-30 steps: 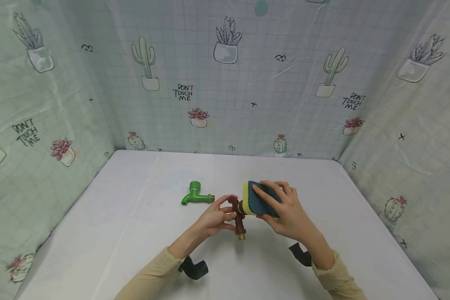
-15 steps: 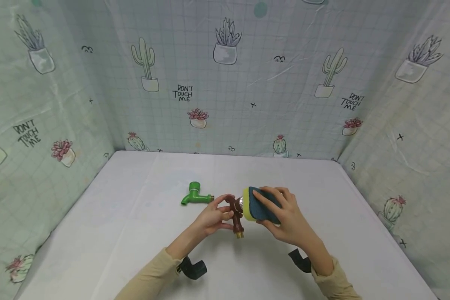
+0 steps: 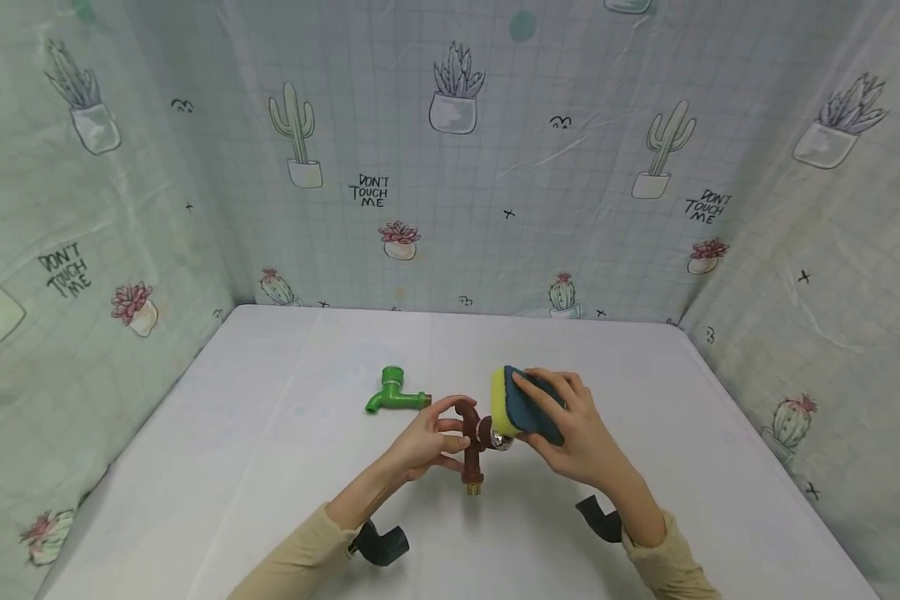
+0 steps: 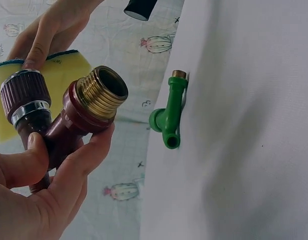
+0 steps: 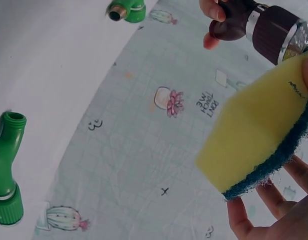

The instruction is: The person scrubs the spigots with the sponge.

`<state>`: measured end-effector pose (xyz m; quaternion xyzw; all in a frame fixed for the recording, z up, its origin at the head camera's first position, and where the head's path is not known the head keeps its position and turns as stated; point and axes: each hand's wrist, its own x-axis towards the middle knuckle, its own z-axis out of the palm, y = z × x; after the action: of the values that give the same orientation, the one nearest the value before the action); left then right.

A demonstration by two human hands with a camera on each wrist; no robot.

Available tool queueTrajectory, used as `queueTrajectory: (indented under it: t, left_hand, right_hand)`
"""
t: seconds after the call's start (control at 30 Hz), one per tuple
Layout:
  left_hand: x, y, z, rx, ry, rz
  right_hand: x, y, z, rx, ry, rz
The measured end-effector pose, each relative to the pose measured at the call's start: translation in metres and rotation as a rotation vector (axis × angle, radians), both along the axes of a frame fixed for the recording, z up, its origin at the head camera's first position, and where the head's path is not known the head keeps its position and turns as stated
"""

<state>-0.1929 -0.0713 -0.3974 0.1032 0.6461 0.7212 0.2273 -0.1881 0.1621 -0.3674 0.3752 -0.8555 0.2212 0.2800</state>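
Observation:
My left hand [image 3: 427,437] grips a maroon tap [image 3: 471,458] by its body, thumb on one side and fingers on the other. The tap has a brass threaded inlet [image 4: 99,95] and a ridged knob [image 4: 26,90] with chrome trim. My right hand [image 3: 581,442] holds a sponge [image 3: 536,410], yellow with a dark blue-green scouring layer. Its fingers spread over the scouring side. The sponge's yellow face is right at the knob's chrome end [image 5: 298,39]. Both tap and sponge are held above the white table.
A green tap [image 3: 397,401] lies on the white table [image 3: 307,350] beyond my left hand. Another green tap [image 5: 4,170] shows at the left of the right wrist view. Black curved pieces [image 3: 381,546] sit by both forearms. Patterned cloth [image 3: 450,167] surrounds the table's back and sides.
The sponge moves over the knob's end, which it covered a second ago; the chrome end now shows below the sponge. The tap has turned slightly, its knob dipping and its brass end lower.

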Motion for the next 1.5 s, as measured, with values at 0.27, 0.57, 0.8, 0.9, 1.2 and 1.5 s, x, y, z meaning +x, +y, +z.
queueTrajectory:
  t: [0.27, 0.57, 0.8, 0.9, 1.2, 1.5]
  left_hand:
    - [0.002, -0.003, 0.0, 0.018, -0.045, 0.015]
    - [0.002, -0.017, -0.006, 0.091, -0.081, 0.115]
    - [0.002, -0.033, -0.01, 0.133, -0.067, 0.237]
    - [0.003, -0.041, -0.012, 0.113, -0.052, 0.28]
    - [0.011, -0.075, -0.021, 0.065, -0.117, 0.407]
    - [0.008, -0.089, -0.031, 0.134, -0.294, 0.552]
  right_hand:
    - [-0.001, 0.011, 0.001, -0.041, -0.006, -0.077]
    - [0.002, 0.027, -0.004, -0.068, -0.002, -0.093]
    - [0.013, 0.04, -0.011, -0.072, -0.091, -0.118]
    - [0.017, 0.043, -0.016, -0.073, -0.138, -0.123]
    - [0.029, 0.049, -0.034, -0.08, -0.184, -0.161]
    - [0.029, 0.052, -0.038, -0.076, -0.177, -0.156]
